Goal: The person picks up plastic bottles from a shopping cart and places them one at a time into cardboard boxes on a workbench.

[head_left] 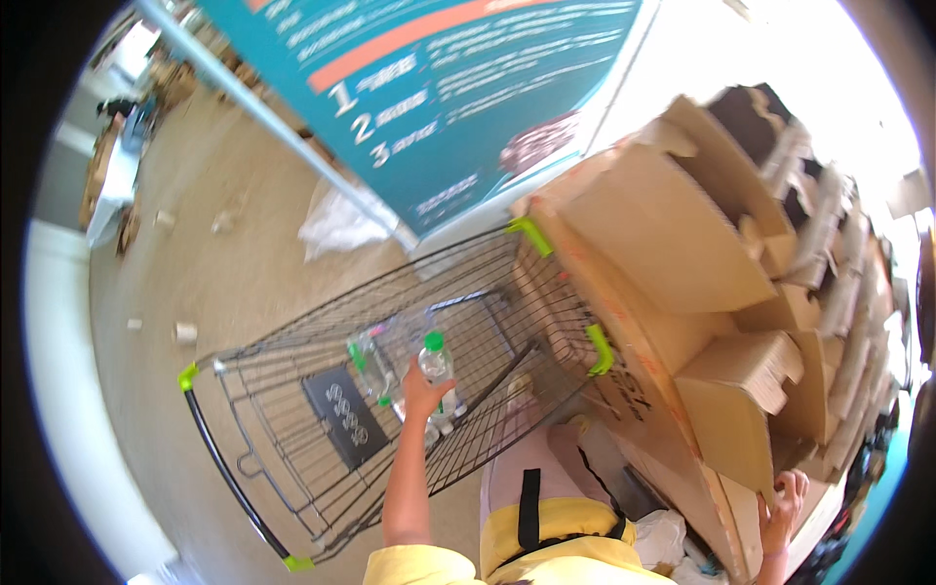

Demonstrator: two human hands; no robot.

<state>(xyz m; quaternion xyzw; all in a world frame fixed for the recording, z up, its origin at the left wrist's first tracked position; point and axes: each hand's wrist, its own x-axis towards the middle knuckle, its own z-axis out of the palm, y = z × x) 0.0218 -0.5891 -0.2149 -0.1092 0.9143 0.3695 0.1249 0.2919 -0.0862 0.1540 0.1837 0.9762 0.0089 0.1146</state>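
My left hand [421,395] reaches into a wire shopping cart [292,336], its fingers wrapped round a clear plastic bottle [438,363] with a green cap. The bottle stands roughly upright. Several other clear bottles [370,367], some with green caps, lie in the cart beside that hand. At the far right my right hand [783,505] grips the lower edge of an open cardboard box [726,414]. That box rests among other cardboard in a large cardboard bin [624,322]. The fingertips of the right hand are partly hidden by the cardboard.
A teal printed banner [468,97] on a metal frame stands beyond the cart. White plastic sheeting [341,224] lies at its foot. Small litter, including a cup [185,333], is scattered on the floor at left. More cardboard [838,292] is stacked at right.
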